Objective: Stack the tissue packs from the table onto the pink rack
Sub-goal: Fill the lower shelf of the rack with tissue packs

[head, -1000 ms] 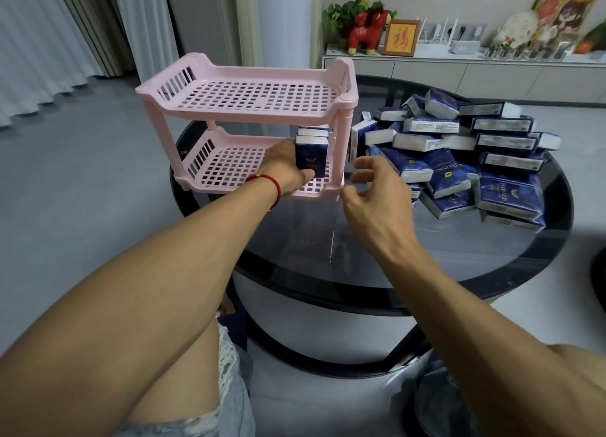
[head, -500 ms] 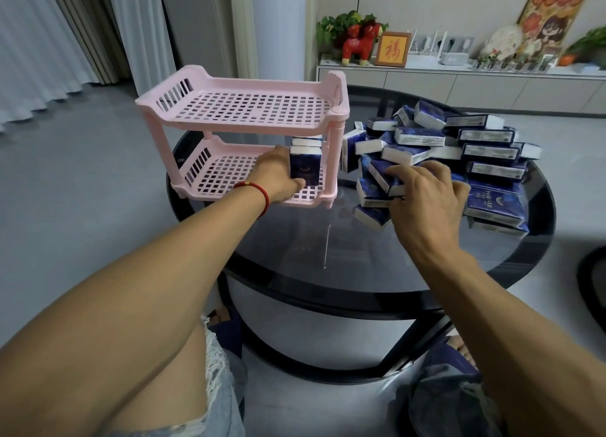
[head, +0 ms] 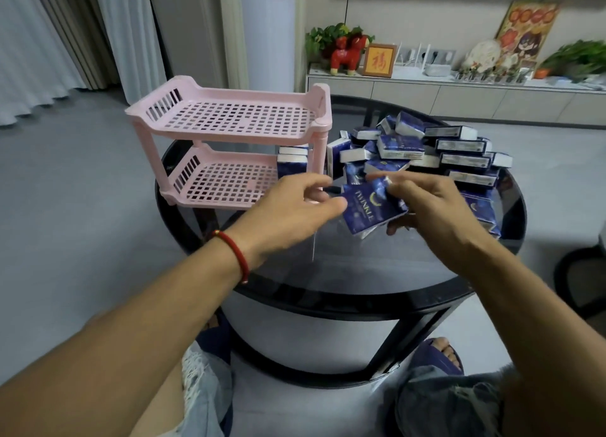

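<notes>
Head view, read from left to right: the pink rack point(head: 229, 131) stands in the upper left of the frame on the round table point(head: 328, 272), with a few packs point(head: 292, 161) upright at the right end of its lower shelf. At centre the left hand point(head: 295, 207) reaches with fingers loosely spread, thumb tip touching the left edge of a tilted blue tissue pack point(head: 370, 207); it grips nothing yet. Just right, the right hand point(head: 426, 210) pinches that pack from its right side. A fumbled handover could drop it on the glass, and a careless push into the shelf might topple the upright packs. The pile point(head: 442, 151) fills the centre right.
</notes>
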